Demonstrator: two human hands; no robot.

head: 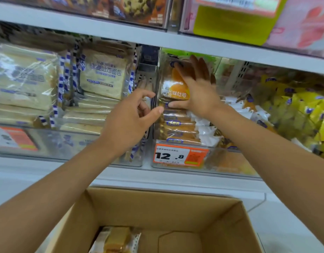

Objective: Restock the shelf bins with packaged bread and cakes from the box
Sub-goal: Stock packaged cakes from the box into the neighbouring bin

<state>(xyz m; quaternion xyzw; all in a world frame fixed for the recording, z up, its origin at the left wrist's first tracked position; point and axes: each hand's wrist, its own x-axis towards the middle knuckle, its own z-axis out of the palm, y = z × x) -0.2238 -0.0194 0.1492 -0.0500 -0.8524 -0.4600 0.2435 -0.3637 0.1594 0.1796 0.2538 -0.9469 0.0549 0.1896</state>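
Right hand [195,94] is spread flat against the orange toast pack [173,88], thumb under its near edge, propping it upright on the stack in the clear bin [221,161]. Left hand [130,121] hangs loosely curled by the bin's left wall, holding nothing. If the right hand lets go too soon, I reckon the pack flops forward over the front.

place: shop, grocery aisle | shelves [121,33]: white, tiered | bins [84,143]: clear, packed with wrapped bread [102,73] | price tag [181,155]: orange, reads 12.8, on bin front | box [157,210]: open cardboard, stock inside, below shelf
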